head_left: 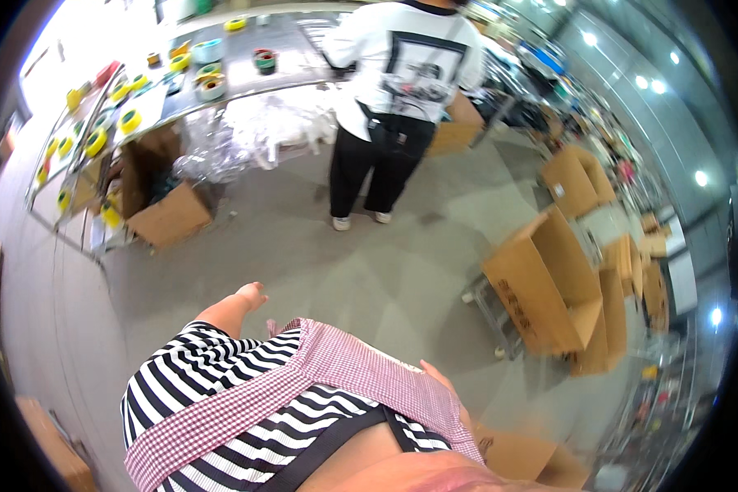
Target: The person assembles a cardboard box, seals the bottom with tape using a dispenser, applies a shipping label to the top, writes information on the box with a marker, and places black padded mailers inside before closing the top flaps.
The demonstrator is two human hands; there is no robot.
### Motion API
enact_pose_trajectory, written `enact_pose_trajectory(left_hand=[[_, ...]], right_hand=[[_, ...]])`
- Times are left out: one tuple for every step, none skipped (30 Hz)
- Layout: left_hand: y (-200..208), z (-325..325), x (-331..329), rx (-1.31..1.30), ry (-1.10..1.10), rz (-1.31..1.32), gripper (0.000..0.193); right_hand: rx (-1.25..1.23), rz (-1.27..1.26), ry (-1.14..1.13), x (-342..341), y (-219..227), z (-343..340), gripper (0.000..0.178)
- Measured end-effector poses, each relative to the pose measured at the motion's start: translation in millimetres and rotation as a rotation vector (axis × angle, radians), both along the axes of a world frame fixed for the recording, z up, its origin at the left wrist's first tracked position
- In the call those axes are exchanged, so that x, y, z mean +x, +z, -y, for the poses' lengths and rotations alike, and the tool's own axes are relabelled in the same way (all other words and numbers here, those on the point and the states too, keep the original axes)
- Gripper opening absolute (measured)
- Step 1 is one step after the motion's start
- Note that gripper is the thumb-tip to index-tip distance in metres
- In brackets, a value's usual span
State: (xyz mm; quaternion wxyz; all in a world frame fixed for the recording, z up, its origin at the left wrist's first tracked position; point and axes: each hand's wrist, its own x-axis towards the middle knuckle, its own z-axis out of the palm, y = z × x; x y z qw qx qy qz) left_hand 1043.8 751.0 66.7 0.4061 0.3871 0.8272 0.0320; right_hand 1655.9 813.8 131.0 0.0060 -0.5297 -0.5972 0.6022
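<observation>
My left hand reaches forward over the grey floor, at the end of a bare forearm that comes out of a black-and-white striped sleeve. Its fingers look loosely stretched, with nothing seen in them. Only part of my right hand shows, at the right side of the checked apron; its fingers are mostly hidden. Neither hand touches any of the boxes or tables around me. Closest on the right is a large open cardboard box on a wheeled cart.
Ahead, a person in a white shirt stands at a long table bearing tape rolls. Below it lie clear plastic wrap and an open carton. More cartons stand at the right; another carton is beside me.
</observation>
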Motion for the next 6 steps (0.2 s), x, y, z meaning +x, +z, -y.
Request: enact_pose_trajectory(left_hand=[[-5.0, 8.5, -5.3, -0.043, 0.026, -0.003, 0.062], [-11.9, 19.6, -7.6, -0.085, 0.051, -0.003, 0.063], [-18.5, 29.7, -10.2, -0.129, 0.073, 0.0, 0.063], [-25.5, 41.5, -17.5, -0.176, 0.048, -0.007, 0.064], [-34.9, 53.5, -24.7, -0.222, 0.021, -0.013, 0.065], [-40.2, 67.8, -28.1, -0.278, -0.021, -0.016, 0.066]], right_hand=[[0.068, 0.135, 0.143, -1.6, 3.5, -22.6, 0.056], [0.123, 0.246, 0.239, -7.0, 4.8, -44.1, 0.057], [0.177, 0.358, 0.333, -13.4, 7.8, -65.2, 0.058], [0.214, 0.443, 0.378, -21.1, 5.1, -80.7, 0.058], [0.255, 0.528, 0.42, -27.3, 0.1, -93.9, 0.058], [0.254, 0.526, 0.457, -36.7, -1.8, -105.2, 0.058]])
